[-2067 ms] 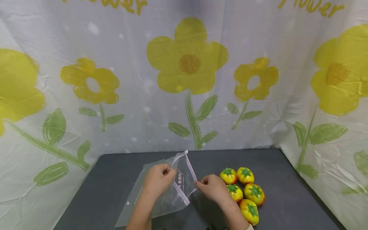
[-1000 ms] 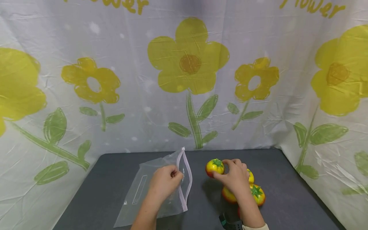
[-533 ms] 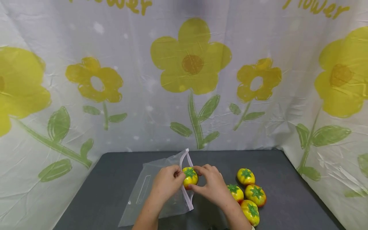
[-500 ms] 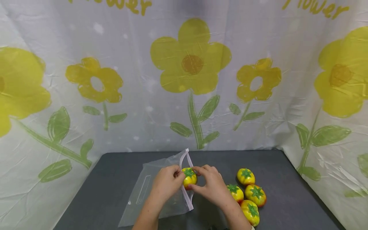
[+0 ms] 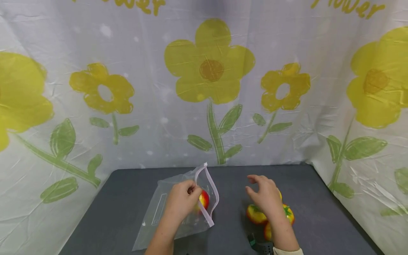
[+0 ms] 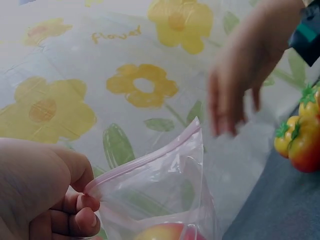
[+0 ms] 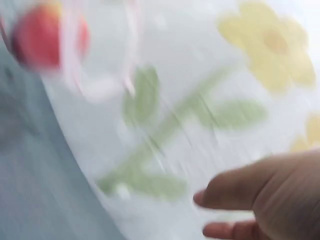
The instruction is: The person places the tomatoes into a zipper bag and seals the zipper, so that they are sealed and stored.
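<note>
My left hand (image 5: 184, 198) pinches the white zip edge of a clear zip-lock bag (image 5: 159, 209), whose mouth gapes to the right. Inside the mouth sits one red-and-yellow tomato (image 5: 204, 200), partly behind the zip edge; in the left wrist view this tomato (image 6: 162, 232) shows low in the bag. My right hand (image 5: 266, 196) hovers at the right with thumb and fingers apart, holding nothing. Below and behind it lie several yellow-red tomatoes (image 5: 256, 214) with green leafy tops, partly hidden by the hand and forearm. The right wrist view is blurred; the right hand (image 7: 270, 195) there has nothing between its fingers.
A dark grey table (image 5: 118, 198) carries everything. A white curtain (image 5: 146, 141) printed with yellow flowers stands behind it and along both sides. A dark band (image 5: 264, 247) sits at the right wrist.
My right hand picked a tomato from the group, carried it left into the bag, let it go, and moved back right over the others. My left hand kept hold of the bag's edge.
</note>
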Available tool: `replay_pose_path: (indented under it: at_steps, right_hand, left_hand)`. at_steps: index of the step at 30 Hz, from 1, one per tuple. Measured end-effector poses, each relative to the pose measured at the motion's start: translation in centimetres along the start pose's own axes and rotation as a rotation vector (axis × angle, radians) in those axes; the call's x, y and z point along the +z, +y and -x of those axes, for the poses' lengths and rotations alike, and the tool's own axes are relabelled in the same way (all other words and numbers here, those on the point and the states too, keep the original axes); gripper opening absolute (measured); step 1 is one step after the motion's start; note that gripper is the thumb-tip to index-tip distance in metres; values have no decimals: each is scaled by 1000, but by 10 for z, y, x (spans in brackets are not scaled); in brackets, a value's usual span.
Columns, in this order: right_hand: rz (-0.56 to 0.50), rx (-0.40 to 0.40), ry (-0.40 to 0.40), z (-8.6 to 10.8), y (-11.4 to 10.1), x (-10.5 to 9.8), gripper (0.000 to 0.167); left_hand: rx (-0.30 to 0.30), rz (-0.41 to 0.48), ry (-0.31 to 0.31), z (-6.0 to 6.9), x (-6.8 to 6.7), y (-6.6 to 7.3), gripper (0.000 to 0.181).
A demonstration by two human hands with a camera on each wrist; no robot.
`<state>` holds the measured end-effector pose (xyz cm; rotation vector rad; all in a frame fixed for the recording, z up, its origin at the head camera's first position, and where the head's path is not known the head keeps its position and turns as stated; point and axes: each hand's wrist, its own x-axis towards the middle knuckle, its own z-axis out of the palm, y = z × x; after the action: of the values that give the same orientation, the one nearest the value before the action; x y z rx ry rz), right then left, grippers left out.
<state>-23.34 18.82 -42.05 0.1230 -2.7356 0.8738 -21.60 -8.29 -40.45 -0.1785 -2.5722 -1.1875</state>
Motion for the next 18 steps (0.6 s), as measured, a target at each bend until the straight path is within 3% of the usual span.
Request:
replay_pose_path:
  at_steps: [5,9,13,18]
  right_hand:
    - [120,250,-59,-5,51,-18,61]
    - [121,365,-164,-9,80,-13,76]
    - [97,414,-191,-11,91,-3,77]
    - [98,404,-137,-10,86,-1,74]
  left_hand:
    - [-26,-2,0,-2,-2,0,22]
    - [-40,-13,-7,-3,-2,-2,21]
    - [-20,-16,-3,-2,-2,-2,21]
    - [-5,-20,-3,-3,-1,-2,22]
